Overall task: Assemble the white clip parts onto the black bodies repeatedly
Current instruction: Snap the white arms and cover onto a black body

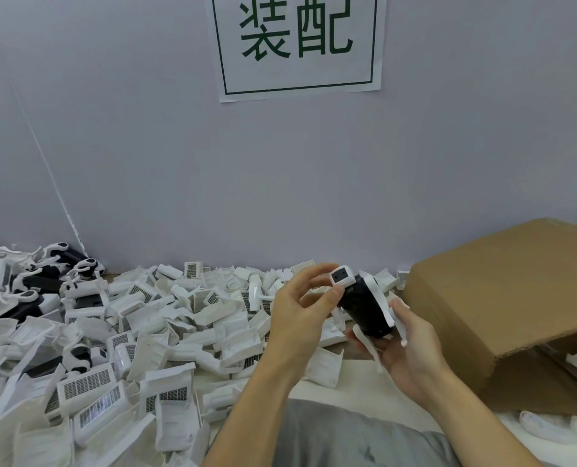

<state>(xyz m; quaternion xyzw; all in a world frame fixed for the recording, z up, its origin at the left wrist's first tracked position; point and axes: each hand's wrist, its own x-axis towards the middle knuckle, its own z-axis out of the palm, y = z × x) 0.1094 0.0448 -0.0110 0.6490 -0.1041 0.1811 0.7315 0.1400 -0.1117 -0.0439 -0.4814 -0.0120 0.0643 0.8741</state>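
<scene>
Gripping a black body (pixel 364 308), the right hand (pixel 405 352) curls beneath it. The left hand (pixel 300 308) pinches its white clip part (pixel 342 276).

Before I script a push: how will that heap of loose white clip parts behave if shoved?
The heap of white clip parts would probably slide and tumble rather than move as one: the pieces lie loose and interlocked at odd angles. They look like thin, light, stiff plastic shells, so they likely scatter easily.

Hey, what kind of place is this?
Probably a factory assembly bench: a heap of loose white clip parts, a cardboard box, and a wall sign reading "assembly" in Chinese.
</scene>
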